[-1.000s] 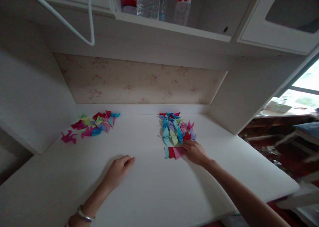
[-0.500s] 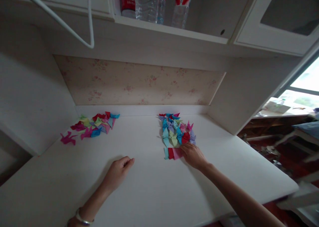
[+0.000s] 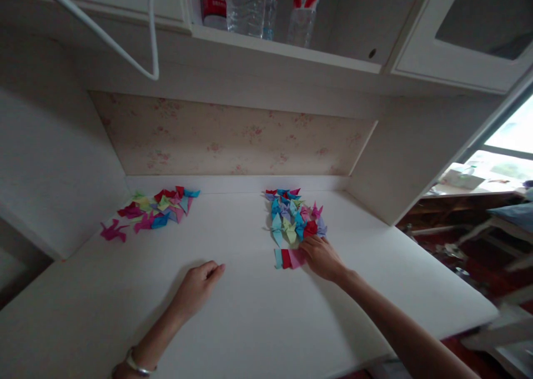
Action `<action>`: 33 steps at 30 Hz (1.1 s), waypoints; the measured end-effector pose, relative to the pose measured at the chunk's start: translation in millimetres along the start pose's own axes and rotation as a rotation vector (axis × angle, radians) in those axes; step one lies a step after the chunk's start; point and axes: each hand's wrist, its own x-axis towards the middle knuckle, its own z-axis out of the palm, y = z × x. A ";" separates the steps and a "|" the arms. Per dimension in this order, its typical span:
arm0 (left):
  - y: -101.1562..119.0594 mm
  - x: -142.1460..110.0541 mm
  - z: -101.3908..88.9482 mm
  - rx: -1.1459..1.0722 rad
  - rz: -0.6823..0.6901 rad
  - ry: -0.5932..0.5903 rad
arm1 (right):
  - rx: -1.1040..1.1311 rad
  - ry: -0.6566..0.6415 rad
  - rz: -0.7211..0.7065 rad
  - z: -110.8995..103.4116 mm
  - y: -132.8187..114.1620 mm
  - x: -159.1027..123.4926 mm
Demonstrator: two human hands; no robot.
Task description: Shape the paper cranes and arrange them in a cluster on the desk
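My right hand point(image 3: 321, 257) rests on the white desk point(image 3: 258, 312) with its fingertips on flat squares of paper point(image 3: 289, 258), red, pink and blue, at the near end of a pile of coloured folded paper cranes point(image 3: 293, 215). The fingers are curled over the pink sheet's edge. My left hand point(image 3: 199, 284) lies on the desk to the left, loosely curled, holding nothing, a bracelet on its wrist. A second pile of folded cranes point(image 3: 154, 210) lies at the far left.
A shelf above holds plastic bottles point(image 3: 250, 4). A white hanger point(image 3: 125, 35) hangs at the upper left. Side panels wall in the desk on both sides. To the right, beyond the desk edge, are a window and furniture.
My right hand has shifted slightly on the paper squares near the right pile. The left hand has stayed put.
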 end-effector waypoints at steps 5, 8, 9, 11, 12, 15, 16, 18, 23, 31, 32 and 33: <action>-0.5 1.4 0.3 0.002 0.005 0.005 | -0.011 0.012 0.002 -0.2 -0.4 -0.6; -1.2 1.6 0.1 0.009 0.010 0.010 | -0.020 0.015 0.012 0.6 -0.7 -0.2; -1.4 1.5 0.0 0.010 0.010 0.009 | -0.025 0.017 0.018 0.9 -1.0 -0.1; -1.7 1.4 -0.1 0.013 0.008 0.006 | -0.032 0.028 0.028 1.8 -2.0 -0.1; -1.8 1.3 0.0 0.013 0.007 0.006 | -0.034 0.035 0.029 2.5 -2.6 -0.4; -2.0 1.5 0.9 0.014 0.012 0.009 | -0.032 0.068 0.014 5.6 -3.5 -2.1; -2.1 1.5 1.3 0.013 0.016 0.012 | -0.023 0.089 0.008 7.2 -3.1 -2.7; -2.3 1.6 2.1 0.010 0.025 0.018 | 0.024 0.162 0.017 10.8 -1.4 -3.7; -0.8 1.5 2.0 -0.016 0.013 0.039 | 0.302 0.458 0.114 14.4 -11.8 -3.1; -5.2 11.3 -4.5 -0.051 -0.069 0.132 | 0.926 0.236 -0.093 6.2 -118.4 3.8; -8.5 15.5 -9.1 -0.019 -0.079 0.147 | 0.955 0.200 -0.149 7.6 -128.3 4.5; -12.5 20.5 -15.6 0.047 -0.092 0.167 | 0.970 0.165 -0.204 9.3 -135.4 4.8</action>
